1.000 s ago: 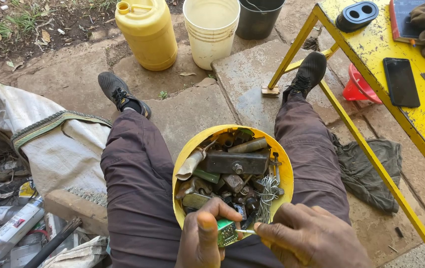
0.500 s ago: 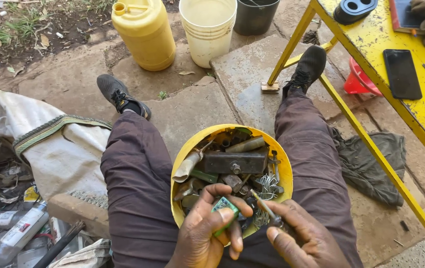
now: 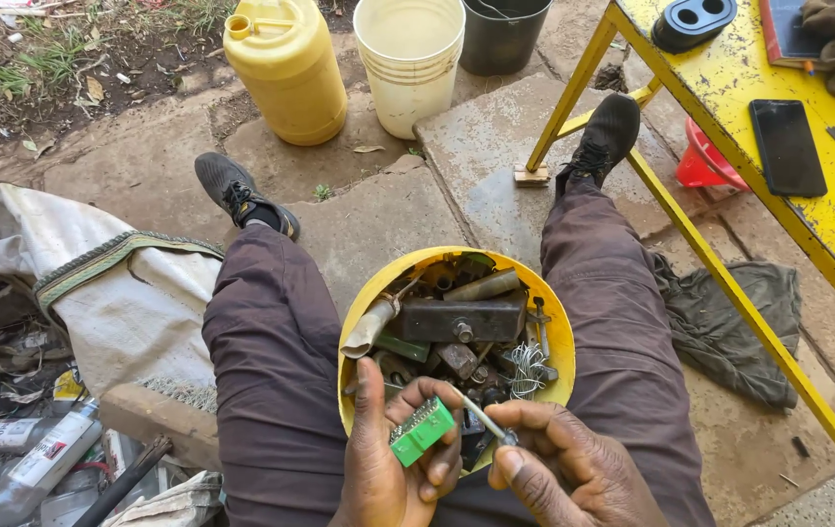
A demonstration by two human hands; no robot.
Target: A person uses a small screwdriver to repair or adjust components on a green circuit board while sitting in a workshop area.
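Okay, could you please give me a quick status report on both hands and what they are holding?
Left hand shut on green part. Right hand pinching thin metal tool beside it. Both over yellow bowl of scrap on lap; nothing blocking.

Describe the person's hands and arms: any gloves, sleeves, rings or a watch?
Both hands are bare: left hand and right hand show no gloves or rings. No sleeve or watch shows in the frame; the wrists are cut off at the bottom edge.
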